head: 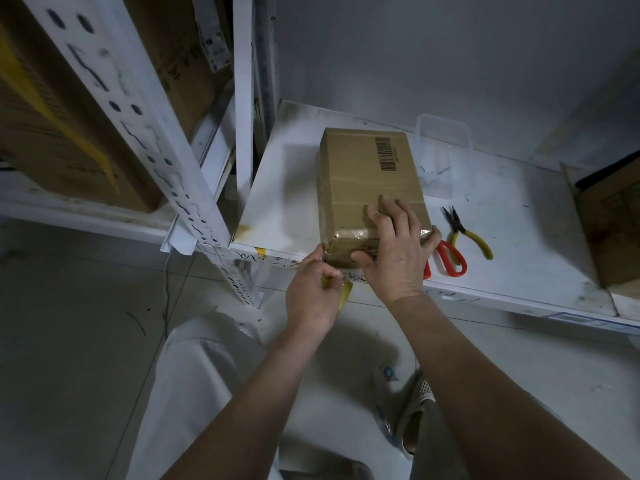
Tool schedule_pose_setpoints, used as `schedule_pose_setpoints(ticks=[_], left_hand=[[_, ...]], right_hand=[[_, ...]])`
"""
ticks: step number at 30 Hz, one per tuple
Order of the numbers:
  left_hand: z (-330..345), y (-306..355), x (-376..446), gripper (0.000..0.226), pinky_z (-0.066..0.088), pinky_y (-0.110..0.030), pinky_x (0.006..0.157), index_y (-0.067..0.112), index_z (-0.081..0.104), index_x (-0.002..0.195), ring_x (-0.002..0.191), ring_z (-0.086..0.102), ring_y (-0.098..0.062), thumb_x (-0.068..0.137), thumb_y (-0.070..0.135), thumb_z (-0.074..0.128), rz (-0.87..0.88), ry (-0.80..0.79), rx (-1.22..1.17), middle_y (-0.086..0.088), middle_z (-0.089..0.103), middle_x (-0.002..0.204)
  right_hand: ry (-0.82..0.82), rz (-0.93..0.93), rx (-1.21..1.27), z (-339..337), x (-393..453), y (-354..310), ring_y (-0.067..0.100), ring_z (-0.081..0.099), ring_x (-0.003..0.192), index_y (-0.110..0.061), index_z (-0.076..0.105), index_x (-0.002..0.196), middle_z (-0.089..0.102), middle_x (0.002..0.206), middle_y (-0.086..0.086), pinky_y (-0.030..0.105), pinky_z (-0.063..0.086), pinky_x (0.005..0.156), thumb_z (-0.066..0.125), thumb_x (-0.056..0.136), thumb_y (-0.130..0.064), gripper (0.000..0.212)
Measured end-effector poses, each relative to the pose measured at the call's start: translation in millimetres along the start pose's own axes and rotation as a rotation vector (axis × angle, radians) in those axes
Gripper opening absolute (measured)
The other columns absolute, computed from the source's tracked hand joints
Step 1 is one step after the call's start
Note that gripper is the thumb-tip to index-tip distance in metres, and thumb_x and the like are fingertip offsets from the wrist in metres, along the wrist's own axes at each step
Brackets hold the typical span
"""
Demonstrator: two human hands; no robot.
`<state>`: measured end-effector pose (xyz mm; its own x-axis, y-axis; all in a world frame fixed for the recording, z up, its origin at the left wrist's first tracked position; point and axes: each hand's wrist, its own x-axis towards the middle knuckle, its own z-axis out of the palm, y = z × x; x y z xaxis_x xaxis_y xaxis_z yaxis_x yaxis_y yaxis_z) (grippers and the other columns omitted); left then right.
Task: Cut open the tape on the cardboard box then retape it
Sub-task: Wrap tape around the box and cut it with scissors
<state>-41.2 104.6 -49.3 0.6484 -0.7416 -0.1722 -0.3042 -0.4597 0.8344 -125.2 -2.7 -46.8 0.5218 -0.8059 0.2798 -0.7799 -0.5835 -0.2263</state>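
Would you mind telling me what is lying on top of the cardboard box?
On the cardboard box: the right hand pressing flat, clear tape and a printed barcode. Anything beneath the hand is hidden.

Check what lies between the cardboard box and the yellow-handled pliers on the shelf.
Head view: red-handled scissors lie between the cardboard box and the pliers, partly hidden by the right hand.

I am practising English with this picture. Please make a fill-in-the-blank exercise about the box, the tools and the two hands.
1. The right hand presses flat on the cardboard ____.
2. The scissors on the shelf have ____ handles.
3. The pliers have ____ handles.
4. The left hand pinches a strip of ____ tape at the near corner of the cardboard box.

Missing words: box; red; yellow; yellow
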Motion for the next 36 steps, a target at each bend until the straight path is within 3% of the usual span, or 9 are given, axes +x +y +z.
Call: schedule_pose_setpoints(ticks=[5, 9, 13, 17, 21, 28, 32, 34, 36], left_hand=[[6.9, 6.0, -17.0, 0.025, 0.033, -0.014, 0.088, 0.026, 0.056, 0.067, 0.122, 0.053, -0.015, 0.084, 0.010, 0.063, -0.002, -0.003, -0.056, 0.005, 0.057, 0.134], [-8.0, 16.0, -17.6, 0.032, 0.036, -0.016, 0.074, 0.030, 0.051, 0.064, 0.102, 0.059, -0.017, 0.086, 0.008, 0.060, -0.086, -0.038, -0.137, 0.010, 0.066, 0.103], [-45.8, 23.8, 11.0, 0.044, 0.034, -0.026, 0.069, 0.031, 0.032, 0.059, 0.087, 0.049, -0.022, 0.089, 0.009, 0.055, -0.155, 0.084, -0.096, 0.016, 0.043, 0.071], [-68.2, 19.5, 34.5, 0.028, 0.043, -0.033, 0.084, 0.025, 0.045, 0.065, 0.101, 0.058, -0.028, 0.088, 0.012, 0.054, -0.141, 0.101, -0.022, -0.004, 0.060, 0.104], [-75.0, 12.4, 42.8, 0.015, 0.032, -0.031, 0.108, 0.011, 0.059, 0.074, 0.134, 0.040, -0.019, 0.089, 0.013, 0.055, -0.122, 0.072, -0.018, 0.007, 0.032, 0.153], [-55.8, 20.1, 18.5, 0.021, 0.034, -0.020, 0.088, 0.009, 0.059, 0.064, 0.114, 0.053, -0.015, 0.085, 0.005, 0.060, -0.057, -0.072, -0.175, 0.008, 0.049, 0.139], [-50.3, 23.2, 5.5, 0.013, 0.036, -0.017, 0.071, 0.013, 0.063, 0.072, 0.095, 0.057, -0.015, 0.084, 0.008, 0.063, -0.131, 0.040, -0.264, 0.008, 0.058, 0.095], [-49.2, 21.0, 2.5, 0.017, 0.040, -0.021, 0.075, 0.019, 0.062, 0.067, 0.091, 0.059, -0.018, 0.082, 0.013, 0.067, -0.152, 0.080, -0.303, -0.001, 0.061, 0.098], [-51.8, 21.0, -1.5, 0.021, 0.042, -0.025, 0.076, 0.025, 0.063, 0.061, 0.088, 0.062, -0.022, 0.079, 0.016, 0.069, -0.154, 0.066, -0.337, -0.011, 0.065, 0.101]], right_hand=[[-0.035, 0.083, 0.114, -27.2, 12.2, 0.4, 0.022, 0.041, 0.128, -0.023, 0.063, 0.102, 0.053, 0.127, -0.002, 0.063, 0.006, 0.108, 0.027, 0.072, -0.077, 0.071], [-0.224, 0.114, -0.033, -41.6, 19.2, -17.4, 0.021, 0.035, 0.129, -0.025, 0.048, 0.123, 0.044, 0.129, -0.004, 0.063, 0.018, 0.108, 0.049, 0.066, -0.078, 0.078], [-0.354, 0.019, 0.126, -46.3, 16.9, -8.8, 0.018, 0.021, 0.139, -0.029, 0.035, 0.142, 0.033, 0.146, -0.009, 0.051, 0.028, 0.111, 0.066, 0.074, -0.051, 0.078], [-0.455, -0.050, 0.298, -55.3, 27.6, 9.5, 0.007, 0.020, 0.142, -0.030, 0.049, 0.134, 0.035, 0.147, -0.016, 0.021, 0.007, 0.113, 0.068, 0.079, -0.005, 0.064], [-0.371, 0.035, 0.402, -44.9, 32.4, 25.4, 0.009, 0.034, 0.137, -0.033, 0.063, 0.116, 0.050, 0.140, -0.008, 0.036, 0.028, 0.116, 0.068, 0.068, 0.018, 0.070], [-0.260, 0.167, 0.284, -58.6, 32.8, 16.5, 0.019, 0.052, 0.121, -0.013, 0.067, 0.111, 0.057, 0.130, -0.002, 0.019, 0.035, 0.099, 0.052, 0.081, 0.013, 0.043], [-0.173, 0.203, 0.416, -69.1, 26.8, -19.1, 0.010, 0.061, 0.091, -0.021, 0.073, 0.095, 0.069, 0.104, -0.008, 0.020, 0.048, 0.078, 0.059, 0.085, -0.012, 0.019], [-0.399, 0.269, 0.809, -78.8, 22.9, -40.1, 0.006, 0.061, 0.085, -0.017, 0.073, 0.092, 0.071, 0.094, -0.006, 0.013, 0.047, 0.076, 0.067, 0.084, -0.014, 0.011], [-0.675, 0.233, 0.930, -80.9, 16.6, -53.4, 0.006, 0.064, 0.083, -0.011, 0.073, 0.094, 0.071, 0.088, -0.002, 0.013, 0.049, 0.080, 0.074, 0.078, -0.010, 0.016]])
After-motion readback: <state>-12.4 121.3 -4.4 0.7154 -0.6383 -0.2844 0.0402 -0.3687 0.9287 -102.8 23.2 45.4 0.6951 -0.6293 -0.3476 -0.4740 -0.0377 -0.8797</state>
